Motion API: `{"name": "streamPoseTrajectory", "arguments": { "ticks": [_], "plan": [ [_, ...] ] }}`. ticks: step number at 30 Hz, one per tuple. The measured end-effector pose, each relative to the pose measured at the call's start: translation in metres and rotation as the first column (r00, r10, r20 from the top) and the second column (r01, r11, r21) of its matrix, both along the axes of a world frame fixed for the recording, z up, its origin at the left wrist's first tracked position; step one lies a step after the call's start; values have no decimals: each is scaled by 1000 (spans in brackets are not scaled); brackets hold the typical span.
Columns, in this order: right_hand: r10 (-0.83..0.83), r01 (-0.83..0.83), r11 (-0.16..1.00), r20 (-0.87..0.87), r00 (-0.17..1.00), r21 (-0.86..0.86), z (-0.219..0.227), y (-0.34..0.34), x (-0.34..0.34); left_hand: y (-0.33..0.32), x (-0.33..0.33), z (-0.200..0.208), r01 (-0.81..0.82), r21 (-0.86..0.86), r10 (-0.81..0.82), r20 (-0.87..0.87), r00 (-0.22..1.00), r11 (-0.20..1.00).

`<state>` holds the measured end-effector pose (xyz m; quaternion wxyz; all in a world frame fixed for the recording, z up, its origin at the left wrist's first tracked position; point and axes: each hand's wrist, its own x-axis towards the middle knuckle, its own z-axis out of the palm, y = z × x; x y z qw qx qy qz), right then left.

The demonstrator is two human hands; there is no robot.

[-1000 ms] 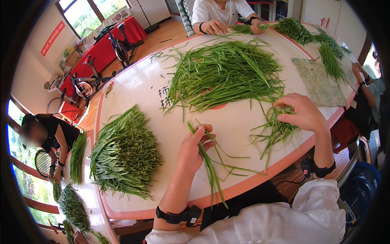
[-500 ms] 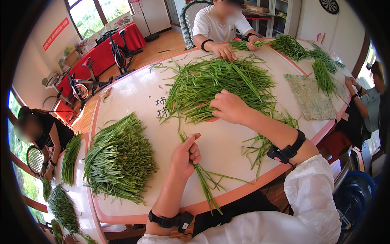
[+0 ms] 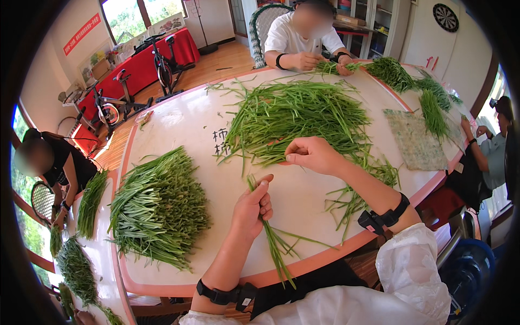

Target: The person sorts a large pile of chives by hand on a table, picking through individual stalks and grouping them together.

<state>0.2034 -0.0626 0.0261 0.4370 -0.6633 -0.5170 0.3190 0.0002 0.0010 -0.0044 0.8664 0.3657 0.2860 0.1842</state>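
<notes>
My left hand is closed round a small bunch of green chives above the near part of the table. Their longer ends hang toward me, with a few stalks splayed to the right. My right hand is at the near edge of a big loose pile of chives, thumb and fingers pinched together. Whatever is between those fingertips is too small to make out. On the left lies a large, neatly aligned stack of chives. Scattered stalks lie beneath and beside my right forearm.
Across the white table, a person handles another bunch. More people work at the left and right. A greenish mat and further chive bunches lie at the right. A blue tub stands beyond the table's right edge.
My right hand has drawn slightly toward me at the pile's edge, its fingers now pinched. The person opposite has pulled a hand back from the pile to their bunch. The view has shifted slightly.
</notes>
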Motion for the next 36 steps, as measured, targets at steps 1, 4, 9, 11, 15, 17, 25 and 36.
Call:
{"name": "streamPoseTrajectory", "arguments": {
  "ticks": [1, 4, 9, 11, 15, 17, 25, 36],
  "plan": [
    [27, -27, 1000, 19, 999, -2, -3, -3, -4, -2, 1, 2, -14, 27, 14, -13, 1000, 1000],
    [89, -87, 996, 82, 993, -30, -6, -13, -19, -8, 1, 9, -67, 127, 67, 3, 998, 990],
    [116, -112, 990, 47, 992, -88, -9, -13, -32, -1, 0, 7, -80, 127, 82, -7, 997, 989],
    [154, -150, 983, 36, 987, -101, -9, -15, -28, 0, 1, 6, -105, 112, 106, 0, 994, 988],
    [305, -262, 930, 143, 941, -258, 12, -32, -17, 6, -3, 7, -169, 82, 167, 29, 985, 982],
    [329, -241, 903, 212, 920, -355, 25, -50, -11, 7, -3, 5, -179, 68, 177, 42, 983, 981],
    [133, -32, 910, 220, 966, -413, 26, -129, 37, 6, -3, 3, -122, 56, 119, 53, 991, 991],
    [-183, 185, 983, -125, 975, 11, 4, -134, 21, 1, -1, 6, -64, 69, 62, 29, 998, 996]
  ]
}}
